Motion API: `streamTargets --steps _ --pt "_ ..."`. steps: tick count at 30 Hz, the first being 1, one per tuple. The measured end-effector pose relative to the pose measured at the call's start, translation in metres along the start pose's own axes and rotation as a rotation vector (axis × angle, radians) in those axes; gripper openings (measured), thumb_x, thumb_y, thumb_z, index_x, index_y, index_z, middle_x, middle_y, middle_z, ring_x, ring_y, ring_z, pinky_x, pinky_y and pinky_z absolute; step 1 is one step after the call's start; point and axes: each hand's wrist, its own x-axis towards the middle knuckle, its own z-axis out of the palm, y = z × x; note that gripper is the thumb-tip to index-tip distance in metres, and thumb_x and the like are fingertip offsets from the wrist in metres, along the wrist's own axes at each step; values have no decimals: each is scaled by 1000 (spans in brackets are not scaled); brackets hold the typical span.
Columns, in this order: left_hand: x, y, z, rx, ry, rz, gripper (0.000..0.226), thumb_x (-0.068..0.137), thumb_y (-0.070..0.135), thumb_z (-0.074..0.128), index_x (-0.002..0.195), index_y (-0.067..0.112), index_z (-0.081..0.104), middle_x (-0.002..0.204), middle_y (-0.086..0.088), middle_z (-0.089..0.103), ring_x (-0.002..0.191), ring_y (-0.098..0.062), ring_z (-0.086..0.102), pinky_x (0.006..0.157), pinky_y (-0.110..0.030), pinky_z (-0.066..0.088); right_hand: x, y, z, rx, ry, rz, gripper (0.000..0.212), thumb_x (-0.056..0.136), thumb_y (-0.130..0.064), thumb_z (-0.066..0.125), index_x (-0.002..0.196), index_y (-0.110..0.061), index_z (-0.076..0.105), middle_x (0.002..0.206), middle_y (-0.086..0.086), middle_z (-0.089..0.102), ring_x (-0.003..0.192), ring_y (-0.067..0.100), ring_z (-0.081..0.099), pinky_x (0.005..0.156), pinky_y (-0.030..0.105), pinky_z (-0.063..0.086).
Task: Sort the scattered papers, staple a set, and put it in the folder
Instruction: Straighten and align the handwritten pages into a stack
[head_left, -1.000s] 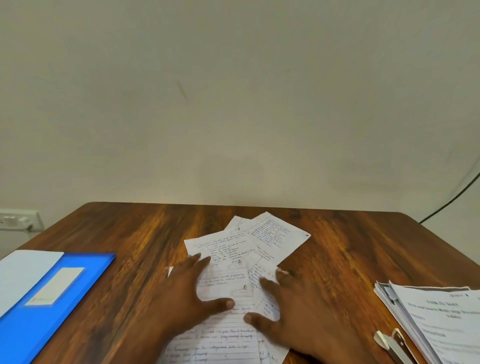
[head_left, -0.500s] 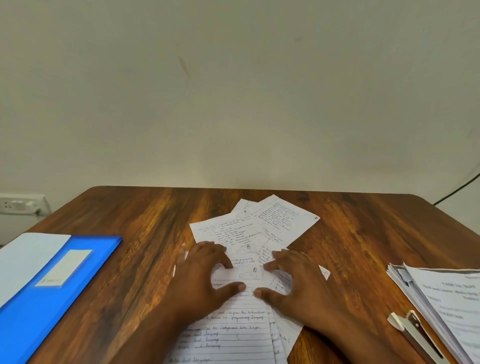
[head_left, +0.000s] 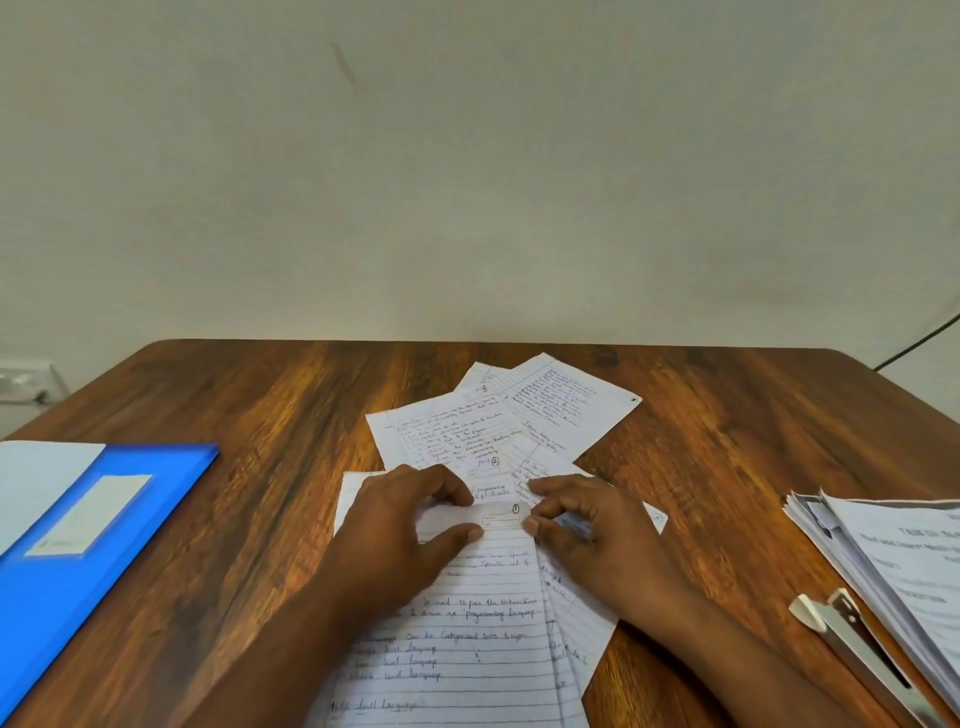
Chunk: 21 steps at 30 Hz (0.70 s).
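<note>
Several lined, handwritten sheets (head_left: 519, 421) lie fanned out in the middle of the wooden table (head_left: 270, 415). The nearest sheet (head_left: 467, 629), marked 1 at its top, lies on top of the others. My left hand (head_left: 400, 530) pinches that sheet's top edge, fingers curled over it and thumb on the page. My right hand (head_left: 592, 535) pinches the same edge from the right. A blue folder (head_left: 104, 551) with a white label lies at the left. A silver stapler (head_left: 857, 644) lies at the right.
A thick stack of printed papers (head_left: 914, 561) sits at the right edge, just behind the stapler. A wall socket (head_left: 26, 379) is at the far left and a dark cable (head_left: 914, 345) runs along the wall at the right.
Both hands went from lying flat on the papers to curling their fingers at the top sheet's upper edge. The camera tilted down a little.
</note>
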Motion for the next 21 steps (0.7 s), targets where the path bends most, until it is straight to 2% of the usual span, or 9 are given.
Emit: streamTargets --steps 4,9,14,16,19,21 --pt "1 -1 -1 -36 4 4 22 85 46 80 103 40 71 106 25 70 105 2 62 91 -19 50 1 2 -1 15 -32 -3 5 92 -33 78 87 -34 79 125 -25 68 121 -14 54 98 10 37" --pt "1 -2 -2 -63 14 -12 21 84 44 82 103 41 73 105 26 70 103 4 63 89 -22 51 2 2 -1 22 -31 -9 8 92 -33 78 85 -35 78 124 -27 67 121 -13 53 97 10 36" --pt "-1 -3 -4 -145 5 -18 35 90 32 78 117 53 70 105 25 70 106 0 64 93 -25 52 1 1 -1 43 -22 -43 6 93 -36 76 89 -35 80 121 -26 69 121 -11 56 99 10 39" --pt "0 -4 -7 -195 -5 -16 31 92 26 77 109 52 74 107 25 72 108 0 65 98 -26 52 1 0 -3 109 -11 -22 8 97 -34 72 98 -35 80 117 -26 71 118 -9 60 98 13 45" --pt "0 -5 -12 -304 -32 -31 22 91 17 78 94 38 82 101 17 77 105 -7 70 103 -37 53 1 -2 -3 144 6 21 17 96 -34 73 112 -36 77 113 -30 72 113 -11 62 95 12 49" --pt "0 -5 -15 -369 -44 -54 17 90 15 79 91 31 83 98 9 79 100 -15 73 101 -46 54 5 -1 -2 148 10 56 23 91 -38 79 114 -36 76 111 -30 73 110 -12 63 96 17 51"
